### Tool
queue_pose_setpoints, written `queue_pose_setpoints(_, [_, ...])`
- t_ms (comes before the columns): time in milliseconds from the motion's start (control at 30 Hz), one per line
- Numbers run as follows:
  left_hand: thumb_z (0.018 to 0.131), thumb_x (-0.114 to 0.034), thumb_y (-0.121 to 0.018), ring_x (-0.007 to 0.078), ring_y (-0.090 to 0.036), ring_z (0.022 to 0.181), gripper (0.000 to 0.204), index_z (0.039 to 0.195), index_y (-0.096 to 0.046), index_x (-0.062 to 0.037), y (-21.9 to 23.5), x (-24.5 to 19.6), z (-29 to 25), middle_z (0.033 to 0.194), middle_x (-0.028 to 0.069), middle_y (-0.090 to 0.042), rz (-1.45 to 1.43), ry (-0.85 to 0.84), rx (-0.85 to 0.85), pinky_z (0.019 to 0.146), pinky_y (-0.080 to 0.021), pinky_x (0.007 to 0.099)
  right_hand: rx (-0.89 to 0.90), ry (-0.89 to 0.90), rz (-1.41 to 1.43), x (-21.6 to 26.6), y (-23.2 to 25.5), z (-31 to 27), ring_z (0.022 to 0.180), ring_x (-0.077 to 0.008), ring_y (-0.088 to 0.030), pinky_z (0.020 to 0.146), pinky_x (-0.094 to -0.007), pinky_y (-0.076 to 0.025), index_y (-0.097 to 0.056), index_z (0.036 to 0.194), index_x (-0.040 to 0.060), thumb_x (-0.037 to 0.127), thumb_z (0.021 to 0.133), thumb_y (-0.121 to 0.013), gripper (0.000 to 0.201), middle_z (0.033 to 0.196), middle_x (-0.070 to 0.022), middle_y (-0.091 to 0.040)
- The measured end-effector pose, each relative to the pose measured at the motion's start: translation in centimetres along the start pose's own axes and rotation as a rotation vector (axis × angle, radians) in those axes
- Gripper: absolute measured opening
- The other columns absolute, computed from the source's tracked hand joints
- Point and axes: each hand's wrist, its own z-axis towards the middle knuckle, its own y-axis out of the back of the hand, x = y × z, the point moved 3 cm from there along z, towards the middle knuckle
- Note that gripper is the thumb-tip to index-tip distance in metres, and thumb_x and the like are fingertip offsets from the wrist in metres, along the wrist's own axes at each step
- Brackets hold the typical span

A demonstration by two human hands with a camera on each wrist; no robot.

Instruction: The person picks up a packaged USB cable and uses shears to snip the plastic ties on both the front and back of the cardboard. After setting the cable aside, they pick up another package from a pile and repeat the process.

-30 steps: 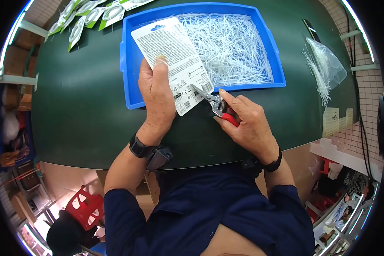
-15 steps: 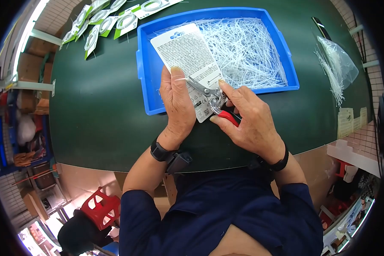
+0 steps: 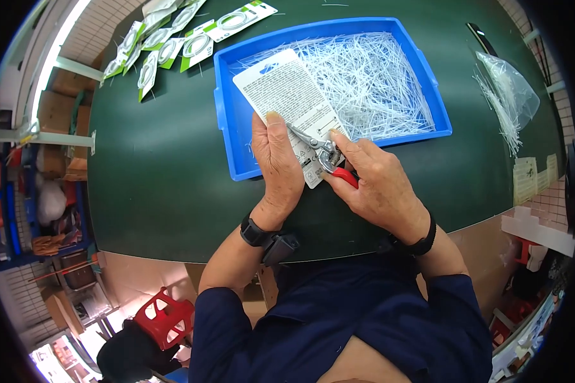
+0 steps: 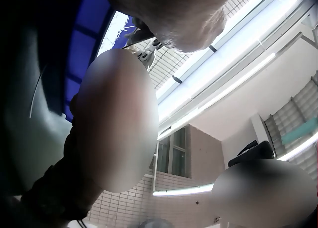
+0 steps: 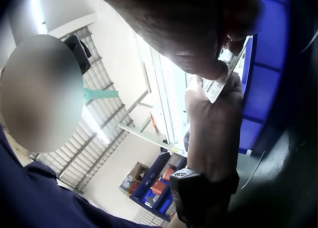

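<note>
In the head view my left hand [image 3: 280,169] grips a white printed blister card [image 3: 281,80], thumb across its face, over the near left part of the tray. The card's back faces up, with dense text and a hang hole at its far end. My right hand [image 3: 383,182] holds pruning shears [image 3: 326,154] with a red handle and a coil spring. Their metal blades lie over the card, tips right beside my left thumb. In the right wrist view a corner of the card [image 5: 213,92] shows between the hands; most of the shears is hidden there.
A blue tray [image 3: 442,133] on the dark green table [image 3: 160,191] holds a heap of thin white plastic strips [image 3: 380,83]. Several packaged cards with coiled white cable [image 3: 198,46] lie at the far left. A clear bag [image 3: 514,89] with more strips lies at the right.
The shears moved from the card's lower edge up to my left thumb, then back slightly. A white strip end by that thumb half a second ago no longer shows. The head view has shifted.
</note>
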Motion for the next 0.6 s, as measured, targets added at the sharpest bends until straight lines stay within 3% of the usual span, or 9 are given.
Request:
queue_pose_setpoints(233, [0.115,-0.029,-0.052,0.016,-0.064,0.118,0.043,0.145,-0.051,0.0022,0.1,-0.7,0.9,0.135,0.0132,-0.065,0.069,0.024,0.092,0.102,-0.052,0.0329,-0.097,-0.005,0.16,-1.2,0.1,-0.8,0.074,-0.0243,-0.064,0.067,-0.0377,-0.053,-0.06,0.146,0.0011,0.011,0.083,-0.086,0.068,0.09,-0.0122,-0.063])
queue_pose_setpoints(333, [0.111,-0.021,-0.062,0.015,-0.066,0.114,0.038,0.14,-0.057,0.0025,0.5,-2.5,2.1,0.128,0.0119,-0.069,0.177,0.015,0.098,0.101,-0.053,0.0326,-0.158,-0.008,0.238,-1.7,1.7,-0.7,0.073,-0.0216,-0.062,0.066,-0.0348,-0.052,-0.061,0.145,0.0009,0.01,0.082,-0.086,0.069,0.089,-0.0104,-0.062])
queue_pose_setpoints(500, [0.107,-0.016,-0.069,0.0127,-0.067,0.108,0.033,0.134,-0.061,0.002,1.4,-5.8,5.4,0.119,0.0091,-0.073,0.223,-0.001,0.13,0.099,-0.053,0.0319,-0.253,0.04,0.274,-2.2,5.8,1.3,0.074,-0.0175,-0.058,0.068,-0.0303,-0.05,-0.061,0.145,0.0005,0.011,0.083,-0.086,0.067,0.089,-0.0079,-0.062])
queue_pose_setpoints(600, [0.105,-0.012,-0.07,0.011,-0.067,0.102,0.028,0.13,-0.064,0.0011,1.9,-7.3,7.4,0.113,0.0077,-0.074,0.369,-0.095,0.078,0.097,-0.053,0.0308,-0.288,0.087,0.284,-2.9,6.5,3.8,0.075,-0.0168,-0.058,0.069,-0.0298,-0.05,-0.062,0.144,0.0002,0.013,0.084,-0.086,0.065,0.091,-0.0081,-0.064])
